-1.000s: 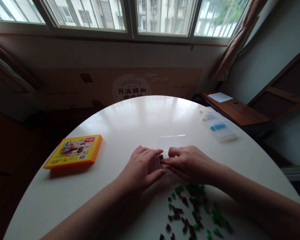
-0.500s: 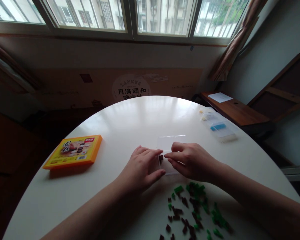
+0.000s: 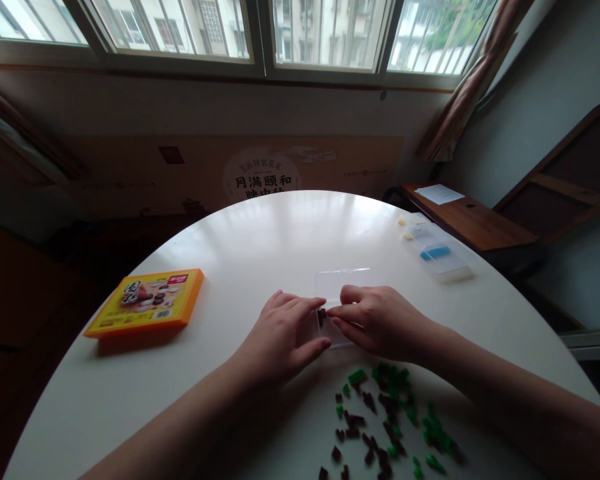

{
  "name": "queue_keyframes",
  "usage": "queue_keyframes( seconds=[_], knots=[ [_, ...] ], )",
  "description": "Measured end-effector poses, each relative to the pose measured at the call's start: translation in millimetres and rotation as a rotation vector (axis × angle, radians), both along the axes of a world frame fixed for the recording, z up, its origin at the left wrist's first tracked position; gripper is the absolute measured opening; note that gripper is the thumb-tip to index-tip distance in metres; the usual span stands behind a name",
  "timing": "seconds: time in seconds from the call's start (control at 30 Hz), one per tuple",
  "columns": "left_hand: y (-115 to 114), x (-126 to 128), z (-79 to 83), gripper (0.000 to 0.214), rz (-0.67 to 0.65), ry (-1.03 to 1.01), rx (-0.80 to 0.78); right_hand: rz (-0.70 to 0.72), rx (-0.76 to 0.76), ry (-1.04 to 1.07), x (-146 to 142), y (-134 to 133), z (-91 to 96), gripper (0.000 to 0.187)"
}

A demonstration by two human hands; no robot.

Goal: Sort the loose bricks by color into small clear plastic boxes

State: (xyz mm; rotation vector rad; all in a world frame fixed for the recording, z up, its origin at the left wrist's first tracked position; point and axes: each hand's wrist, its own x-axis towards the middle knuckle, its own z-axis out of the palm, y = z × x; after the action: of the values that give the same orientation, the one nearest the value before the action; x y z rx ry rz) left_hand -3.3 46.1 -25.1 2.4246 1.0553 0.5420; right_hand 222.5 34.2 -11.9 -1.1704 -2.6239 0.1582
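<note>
A clear plastic box [image 3: 337, 343] with its lid [image 3: 343, 277] raised at the back sits on the table before me. My left hand [image 3: 290, 333] spans the box's left end, forefinger at the far corner and thumb at the near one. Small dark brown blocks [image 3: 322, 316] stand inside by that end. Reaching in from the right, my right hand [image 3: 377, 320] has thumb and forefinger pinched together, their tips touching or almost touching these blocks. Whatever lies within the pinch is too small to make out. Loose brown blocks [image 3: 353, 433] and green blocks [image 3: 393, 380] are scattered nearer me.
On the left of the round white table [image 3: 260, 247] lies an orange and yellow game box [image 3: 145, 303]. Clear cases [image 3: 445, 263], one with a blue piece, are at the right edge. Beyond stands a wooden desk [image 3: 490, 223] with paper on it.
My right fingertips have moved slightly left, closer to the brown blocks in the box. My left hand keeps its place, and the scattered blocks look unchanged.
</note>
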Motion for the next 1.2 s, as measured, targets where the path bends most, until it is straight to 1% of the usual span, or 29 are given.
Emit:
queue_keyframes(
  seconds=[1.2],
  knots=[
    [-0.8, -1.1, -1.3, 0.051, -0.002, 0.022, -0.002, -0.031, -0.019, -0.039, -1.3, -1.0, 2.3, 0.025]
  ],
)
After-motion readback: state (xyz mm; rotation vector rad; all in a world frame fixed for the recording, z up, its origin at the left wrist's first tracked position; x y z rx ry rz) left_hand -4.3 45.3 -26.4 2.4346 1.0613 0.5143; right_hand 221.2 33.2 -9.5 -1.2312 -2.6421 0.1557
